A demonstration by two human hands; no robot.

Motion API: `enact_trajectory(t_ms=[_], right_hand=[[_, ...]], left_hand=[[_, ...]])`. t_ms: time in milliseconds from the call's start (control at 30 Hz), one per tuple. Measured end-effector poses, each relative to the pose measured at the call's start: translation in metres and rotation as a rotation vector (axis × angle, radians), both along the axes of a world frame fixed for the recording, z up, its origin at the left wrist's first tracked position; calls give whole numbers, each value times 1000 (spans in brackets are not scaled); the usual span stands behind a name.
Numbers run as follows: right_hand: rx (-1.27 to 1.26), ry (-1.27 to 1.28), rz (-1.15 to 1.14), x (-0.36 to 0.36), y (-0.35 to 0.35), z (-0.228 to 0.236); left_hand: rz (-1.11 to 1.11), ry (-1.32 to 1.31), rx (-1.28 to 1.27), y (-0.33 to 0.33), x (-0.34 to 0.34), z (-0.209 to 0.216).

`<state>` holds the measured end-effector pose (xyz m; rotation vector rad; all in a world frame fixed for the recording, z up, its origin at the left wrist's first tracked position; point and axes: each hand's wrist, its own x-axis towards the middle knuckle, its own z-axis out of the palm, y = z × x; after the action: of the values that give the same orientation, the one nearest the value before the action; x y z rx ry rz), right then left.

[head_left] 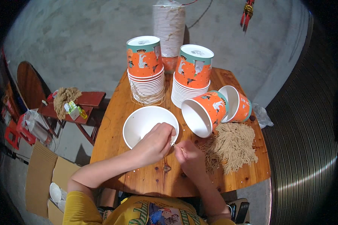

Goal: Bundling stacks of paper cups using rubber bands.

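Note:
My left hand (156, 141) is closed in a pinch over the right rim of a white paper tub (141, 122), whose open mouth faces up on the wooden table. Just right of it, my right hand (191, 158) is closed too. A thin tan string (174, 144) runs between the fingertips of both hands; its ends are too small to follow. Right of my right hand lies a loose heap of tan strings (236, 146). Two orange paper tubs rest on their sides behind that heap, the nearer tub (206, 112) overlapping the farther tub (240, 107).
Two stacks of upside-down orange tubs, a left stack (144, 63) and a right stack (193, 71), stand farther back on the table (112, 150). Behind them rises a tall white stack (169, 30). A red bench (82, 103) and a cardboard box (41, 180) are at left.

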<state>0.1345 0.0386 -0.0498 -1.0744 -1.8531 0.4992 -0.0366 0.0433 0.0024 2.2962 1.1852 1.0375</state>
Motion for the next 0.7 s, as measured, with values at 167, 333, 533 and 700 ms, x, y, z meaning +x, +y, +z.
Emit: enact_trajectory(t_ms=[167,333,533,700], right_hand=[[-117,-93,158,20,-2,29],[-198,-191,170,45,2,59],[161,-96,284,16,32,34],[-39,-53,244,-11,20,34]], left_hand=[[45,72,62,-3,-9,-1],[-36,292,-71,-18,-26,3],[-91,376,125,-28,-43,4],[-38,117,-72,-33,-52,3]])
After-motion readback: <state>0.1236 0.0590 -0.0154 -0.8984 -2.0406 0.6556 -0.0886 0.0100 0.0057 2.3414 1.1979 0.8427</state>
